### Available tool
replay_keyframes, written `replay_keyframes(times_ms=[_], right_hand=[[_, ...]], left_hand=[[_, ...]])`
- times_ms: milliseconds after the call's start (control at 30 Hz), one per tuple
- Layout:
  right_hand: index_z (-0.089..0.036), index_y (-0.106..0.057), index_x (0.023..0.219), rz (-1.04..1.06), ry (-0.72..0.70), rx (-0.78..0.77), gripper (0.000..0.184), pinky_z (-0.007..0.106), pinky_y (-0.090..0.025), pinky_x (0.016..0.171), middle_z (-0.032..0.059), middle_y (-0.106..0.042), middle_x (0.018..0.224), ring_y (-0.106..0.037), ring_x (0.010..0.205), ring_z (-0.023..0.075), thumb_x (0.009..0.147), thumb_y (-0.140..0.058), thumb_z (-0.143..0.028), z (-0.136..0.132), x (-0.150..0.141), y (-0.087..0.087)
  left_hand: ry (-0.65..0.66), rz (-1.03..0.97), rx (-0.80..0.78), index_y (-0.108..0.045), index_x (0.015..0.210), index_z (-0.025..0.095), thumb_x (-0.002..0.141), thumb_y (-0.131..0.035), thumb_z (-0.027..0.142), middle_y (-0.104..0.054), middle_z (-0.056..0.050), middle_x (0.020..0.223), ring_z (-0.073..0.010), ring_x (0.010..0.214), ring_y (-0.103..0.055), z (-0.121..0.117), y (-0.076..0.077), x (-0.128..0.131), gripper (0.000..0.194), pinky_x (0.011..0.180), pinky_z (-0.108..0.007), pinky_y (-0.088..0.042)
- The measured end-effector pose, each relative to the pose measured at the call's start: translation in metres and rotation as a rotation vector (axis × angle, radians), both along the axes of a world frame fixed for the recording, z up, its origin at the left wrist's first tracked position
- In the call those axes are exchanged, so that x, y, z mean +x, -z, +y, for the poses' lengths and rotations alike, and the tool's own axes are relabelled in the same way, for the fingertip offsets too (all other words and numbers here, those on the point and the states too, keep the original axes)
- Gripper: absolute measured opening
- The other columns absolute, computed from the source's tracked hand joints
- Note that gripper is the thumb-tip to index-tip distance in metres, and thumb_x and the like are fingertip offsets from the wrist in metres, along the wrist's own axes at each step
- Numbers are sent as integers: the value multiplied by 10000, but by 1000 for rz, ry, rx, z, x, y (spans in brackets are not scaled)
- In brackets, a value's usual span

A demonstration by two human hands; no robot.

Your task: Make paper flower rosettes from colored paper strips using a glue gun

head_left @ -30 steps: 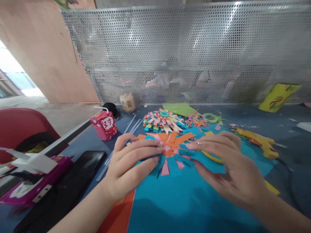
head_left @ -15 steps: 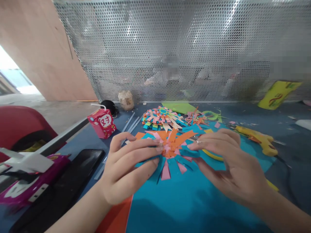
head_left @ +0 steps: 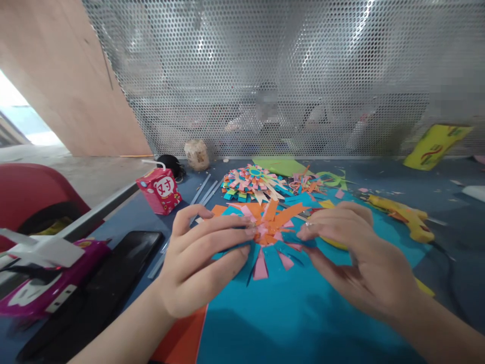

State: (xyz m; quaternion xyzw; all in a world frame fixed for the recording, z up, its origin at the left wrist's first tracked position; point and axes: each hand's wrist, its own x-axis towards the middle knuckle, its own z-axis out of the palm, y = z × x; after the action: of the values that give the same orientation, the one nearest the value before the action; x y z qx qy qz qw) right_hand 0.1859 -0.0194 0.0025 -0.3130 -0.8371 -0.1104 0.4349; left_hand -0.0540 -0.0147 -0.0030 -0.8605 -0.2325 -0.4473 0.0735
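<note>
A layered paper flower (head_left: 270, 233), with an orange middle and pink and blue strips around it, is between my two hands just above a blue paper sheet (head_left: 257, 313). The fingers of my left hand (head_left: 206, 253) reach across the flower's left side and hold it, their tips near the orange centre. At the right side, my right hand (head_left: 350, 253) has its thumb and forefinger closed about a blue strip of the flower. Small clear blobs show on the strips near the centre. Part of the flower is hidden under my left fingers.
Behind it lie finished fringed flowers (head_left: 253, 181) and paper scraps (head_left: 308, 184). A yellow glue gun (head_left: 407, 217) lies right, with glue sticks (head_left: 206, 191), a red drink carton (head_left: 161, 192), a black phone (head_left: 131, 268) and a purple power strip (head_left: 71, 275) left. A perforated metal panel (head_left: 265, 60) stands behind.
My right fingertips have shifted slightly right, drawing in along the blue strip. My left hand stays on the flower, which has moved only a little.
</note>
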Motion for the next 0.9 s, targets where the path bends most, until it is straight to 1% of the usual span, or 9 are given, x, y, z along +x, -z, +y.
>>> replay_keyframes(times_ms=[100,200,267,433,533,633,700,800,900], right_hand=[[-254,-511,966,-14,27,-1,240,353,-410,843,-19,-645,853,-608,816,161,777,-552,-111,0,-1,-2],[-256,-522,966,-14,44,4,220,363,-415,819,-10,-645,845,-607,798,169,789,-541,-128,-1,-1,-4],[-259,-522,961,-21,50,-8,223,367,-411,818,-11,-645,843,-607,783,168,786,-543,-123,-1,-1,-5],[-268,-504,970,-25,28,-19,234,385,-393,834,-14,-649,859,-607,786,169,795,-524,-115,-2,-1,-3],[-249,-502,973,-15,-1,4,229,384,-378,848,-8,-648,864,-608,801,164,798,-512,-101,-2,-1,-3],[-245,-510,965,-7,11,-2,238,375,-365,858,-10,-649,868,-607,815,162,785,-532,-90,-1,-2,-4],[-248,-519,964,-4,23,-15,248,376,-355,868,-14,-652,871,-606,817,162,778,-547,-87,-1,-2,-5],[-248,-530,968,-20,21,-23,237,374,-351,874,-15,-657,886,-606,815,154,788,-546,-95,0,-1,-4],[-229,-510,996,-30,-10,-12,235,371,-355,871,-5,-664,906,-606,837,148,806,-518,-93,2,0,-3]], left_hand=[[-50,-53,-73,-604,848,285,830,-509,182,-690,-1,963,-216,908,-648,-1,2,1,141,778,-397,-528],[-15,-73,-100,-611,859,286,827,-524,242,-700,-9,911,-217,850,-662,2,2,-1,102,750,-396,-539],[13,-75,-95,-613,866,288,825,-530,253,-703,-8,895,-214,822,-668,5,2,-3,100,743,-393,-541],[33,-14,-33,-607,883,279,832,-514,197,-699,-10,934,-210,852,-665,6,3,-3,134,768,-390,-532],[-6,-14,-9,-600,891,263,848,-480,160,-692,-17,978,-205,917,-647,1,3,1,164,810,-389,-509],[-44,-33,-8,-594,887,255,853,-458,114,-686,-16,1003,-190,934,-640,-2,4,5,198,833,-382,-488],[-48,-21,18,-587,898,248,842,-477,98,-685,-19,1007,-184,919,-644,0,5,5,194,843,-383,-474],[-13,52,115,-578,923,232,816,-519,86,-685,-27,1012,-189,937,-635,6,6,3,190,862,-403,-437],[17,55,193,-574,928,182,768,-570,60,-682,-67,1011,-202,948,-625,11,7,1,202,852,-411,-419]])
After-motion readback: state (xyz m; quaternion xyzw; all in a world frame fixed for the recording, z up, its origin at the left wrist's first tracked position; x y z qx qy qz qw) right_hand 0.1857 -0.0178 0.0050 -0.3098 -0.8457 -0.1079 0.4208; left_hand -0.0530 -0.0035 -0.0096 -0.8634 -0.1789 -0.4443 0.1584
